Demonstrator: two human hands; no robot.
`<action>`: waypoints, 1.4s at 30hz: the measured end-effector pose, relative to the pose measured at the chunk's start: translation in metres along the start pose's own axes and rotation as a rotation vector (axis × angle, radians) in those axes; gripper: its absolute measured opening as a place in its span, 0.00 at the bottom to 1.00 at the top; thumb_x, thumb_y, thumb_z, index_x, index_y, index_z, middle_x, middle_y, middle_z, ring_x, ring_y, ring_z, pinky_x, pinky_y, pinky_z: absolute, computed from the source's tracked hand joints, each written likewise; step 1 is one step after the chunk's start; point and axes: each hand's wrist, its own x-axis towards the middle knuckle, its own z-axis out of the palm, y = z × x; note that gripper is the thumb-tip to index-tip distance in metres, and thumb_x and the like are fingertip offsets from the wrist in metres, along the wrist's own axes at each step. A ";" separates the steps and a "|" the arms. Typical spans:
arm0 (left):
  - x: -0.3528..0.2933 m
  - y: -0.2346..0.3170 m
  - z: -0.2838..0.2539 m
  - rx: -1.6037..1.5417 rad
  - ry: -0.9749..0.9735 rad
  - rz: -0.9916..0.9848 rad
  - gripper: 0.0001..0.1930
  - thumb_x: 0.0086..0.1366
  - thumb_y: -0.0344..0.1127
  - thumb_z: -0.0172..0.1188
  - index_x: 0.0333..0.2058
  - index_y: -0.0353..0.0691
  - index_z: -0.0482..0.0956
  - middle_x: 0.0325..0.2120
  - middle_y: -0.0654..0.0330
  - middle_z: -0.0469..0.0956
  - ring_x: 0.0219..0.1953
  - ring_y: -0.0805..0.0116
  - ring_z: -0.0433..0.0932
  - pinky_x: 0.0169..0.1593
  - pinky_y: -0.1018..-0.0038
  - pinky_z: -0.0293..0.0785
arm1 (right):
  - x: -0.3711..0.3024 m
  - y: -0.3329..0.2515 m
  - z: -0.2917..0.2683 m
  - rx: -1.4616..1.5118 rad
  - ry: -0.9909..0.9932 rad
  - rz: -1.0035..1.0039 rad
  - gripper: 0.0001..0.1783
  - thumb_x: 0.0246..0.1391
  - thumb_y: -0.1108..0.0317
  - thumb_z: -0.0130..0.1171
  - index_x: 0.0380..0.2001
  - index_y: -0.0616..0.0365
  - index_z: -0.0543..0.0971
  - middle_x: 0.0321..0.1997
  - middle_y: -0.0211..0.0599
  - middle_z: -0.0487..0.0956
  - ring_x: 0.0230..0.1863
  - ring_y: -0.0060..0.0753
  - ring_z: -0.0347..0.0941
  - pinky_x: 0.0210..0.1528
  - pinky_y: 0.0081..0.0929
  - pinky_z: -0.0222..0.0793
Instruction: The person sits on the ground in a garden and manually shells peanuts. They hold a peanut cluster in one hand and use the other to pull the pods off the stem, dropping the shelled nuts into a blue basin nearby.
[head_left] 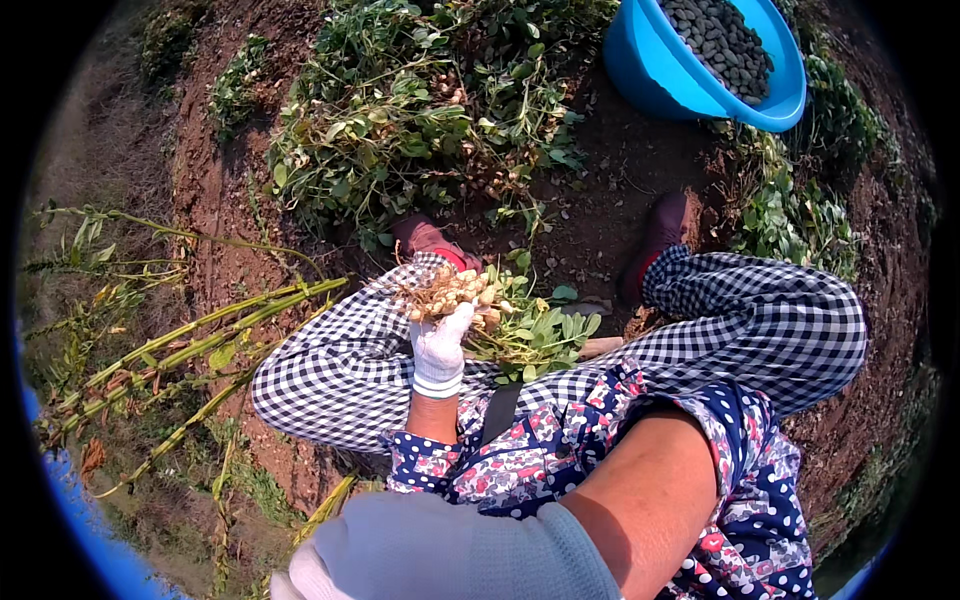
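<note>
Bunch of green-leaved plants with pale tan pods (535,335): above the lap, leaves lying to the right of the left hand.
Long axis: slanting from wiry roots and pods at upper left to leaves at lower right.
White-gloved left hand (440,345): the nearer one, fingers closed around the pod end.
Blue-grey-gloved right hand (400,545): bent across the lower edge, well apart from the bunch; blurred, its grip impossible to judge.
Bright blue plastic tub (655,75): upper right, holding grey-brown pods (725,45).
</note>
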 end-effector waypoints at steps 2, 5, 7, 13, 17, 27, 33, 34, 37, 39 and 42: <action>0.002 -0.001 0.000 -0.259 -0.018 -0.067 0.13 0.62 0.25 0.50 0.45 0.28 0.74 0.39 0.53 0.80 0.42 0.63 0.80 0.47 0.69 0.77 | 0.002 0.006 0.004 0.021 -0.018 -0.004 0.11 0.47 0.67 0.55 0.36 0.56 0.76 0.28 0.34 0.73 0.27 0.30 0.72 0.29 0.28 0.69; 0.000 0.002 0.001 0.006 0.004 0.043 0.15 0.61 0.21 0.50 0.47 0.29 0.73 0.40 0.53 0.80 0.42 0.64 0.80 0.48 0.69 0.76 | -0.007 0.007 -0.001 0.003 -0.061 -0.012 0.11 0.48 0.67 0.55 0.37 0.57 0.76 0.29 0.35 0.74 0.28 0.31 0.73 0.30 0.27 0.70; 0.000 0.001 0.001 -0.155 0.014 -0.040 0.15 0.61 0.21 0.52 0.47 0.28 0.73 0.40 0.52 0.79 0.42 0.63 0.80 0.49 0.69 0.76 | -0.016 0.004 -0.011 -0.012 -0.122 -0.004 0.11 0.49 0.67 0.55 0.37 0.58 0.77 0.30 0.36 0.75 0.28 0.31 0.73 0.30 0.27 0.70; -0.004 0.000 -0.005 0.091 -0.004 0.117 0.15 0.59 0.20 0.54 0.46 0.27 0.73 0.42 0.51 0.79 0.44 0.63 0.79 0.49 0.68 0.75 | -0.054 0.003 -0.060 0.099 -0.192 0.060 0.11 0.51 0.68 0.56 0.38 0.60 0.77 0.33 0.39 0.77 0.30 0.32 0.75 0.31 0.25 0.71; -0.011 0.000 -0.009 0.178 -0.125 0.044 0.14 0.59 0.21 0.55 0.45 0.30 0.75 0.42 0.53 0.79 0.45 0.63 0.79 0.52 0.67 0.73 | -0.060 0.100 -0.028 0.004 0.579 0.674 0.12 0.53 0.68 0.55 0.37 0.65 0.76 0.31 0.47 0.78 0.33 0.42 0.78 0.35 0.30 0.72; -0.003 -0.014 -0.007 -0.772 -0.319 -0.196 0.27 0.56 0.20 0.52 0.57 0.29 0.63 0.52 0.50 0.71 0.50 0.59 0.75 0.55 0.62 0.73 | -0.069 0.166 0.013 0.368 0.588 0.372 0.13 0.51 0.71 0.58 0.41 0.62 0.76 0.45 0.39 0.74 0.45 0.29 0.72 0.46 0.27 0.70; -0.003 -0.010 -0.005 -0.929 -0.411 -0.360 0.27 0.51 0.22 0.56 0.52 0.29 0.67 0.45 0.46 0.75 0.44 0.53 0.78 0.48 0.58 0.78 | -0.073 0.172 0.023 0.993 0.553 0.615 0.11 0.59 0.67 0.53 0.41 0.62 0.77 0.29 0.22 0.75 0.31 0.13 0.70 0.37 0.15 0.68; -0.008 -0.008 -0.002 -0.773 -0.240 -0.424 0.28 0.51 0.21 0.56 0.54 0.28 0.64 0.45 0.44 0.74 0.46 0.49 0.77 0.49 0.56 0.77 | -0.072 0.177 0.028 0.935 0.592 0.655 0.12 0.61 0.63 0.51 0.37 0.60 0.77 0.30 0.24 0.75 0.31 0.13 0.70 0.36 0.16 0.67; -0.008 -0.005 0.001 -0.868 -0.369 -0.467 0.31 0.53 0.19 0.54 0.58 0.28 0.57 0.46 0.42 0.73 0.48 0.47 0.76 0.52 0.56 0.75 | -0.073 0.188 0.036 1.000 0.691 0.836 0.20 0.62 0.52 0.47 0.34 0.58 0.77 0.29 0.25 0.75 0.29 0.14 0.68 0.33 0.17 0.68; -0.009 -0.005 0.004 -0.665 -0.298 -0.484 0.31 0.52 0.25 0.60 0.55 0.25 0.62 0.48 0.42 0.72 0.48 0.48 0.76 0.52 0.55 0.75 | -0.075 0.193 0.036 1.291 0.739 0.750 0.22 0.60 0.49 0.49 0.34 0.59 0.76 0.32 0.30 0.76 0.32 0.22 0.71 0.37 0.23 0.70; -0.009 -0.007 0.004 -0.742 -0.314 -0.422 0.26 0.54 0.19 0.53 0.55 0.26 0.64 0.48 0.44 0.73 0.49 0.50 0.75 0.54 0.59 0.74 | -0.077 0.198 0.033 1.354 0.685 0.473 0.20 0.60 0.53 0.48 0.40 0.61 0.74 0.41 0.36 0.76 0.43 0.25 0.71 0.45 0.23 0.69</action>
